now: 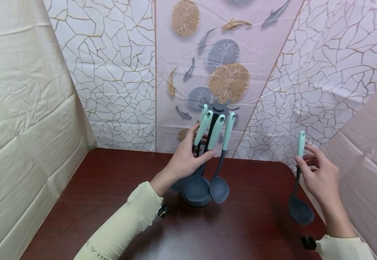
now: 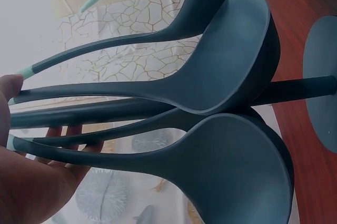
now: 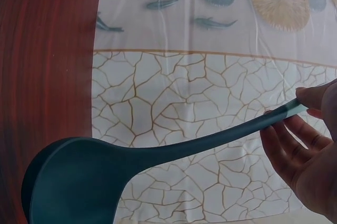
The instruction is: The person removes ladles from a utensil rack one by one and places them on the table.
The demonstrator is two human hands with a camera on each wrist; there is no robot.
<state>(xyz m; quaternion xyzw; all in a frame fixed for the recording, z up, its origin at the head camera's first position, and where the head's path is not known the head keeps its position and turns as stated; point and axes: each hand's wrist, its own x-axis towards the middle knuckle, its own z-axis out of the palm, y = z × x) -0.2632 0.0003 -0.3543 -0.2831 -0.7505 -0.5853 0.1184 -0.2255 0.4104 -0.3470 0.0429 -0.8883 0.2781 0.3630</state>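
Note:
Several dark utensils with mint handles, among them a ladle (image 1: 219,189), hang from a dark stand (image 1: 219,107) at the middle of the table. My left hand (image 1: 185,155) curls round the handles and post of the hanging group; in the left wrist view its fingers (image 2: 68,137) pass behind the stems, with the thumb on the near side. Off to the right, my right hand (image 1: 319,173) pinches a separate ladle (image 1: 301,211) by the lower part of its mint handle, bowl hanging down above the table. The right wrist view shows that ladle (image 3: 79,182) between thumb and fingertips.
The dark red table (image 1: 117,202) spans the lower view. A patterned cloth (image 1: 120,72) with fish and round motifs hangs behind it, and cream cloth (image 1: 19,108) borders the left side. Pinkish cloth (image 1: 363,151) stands close beyond my right hand.

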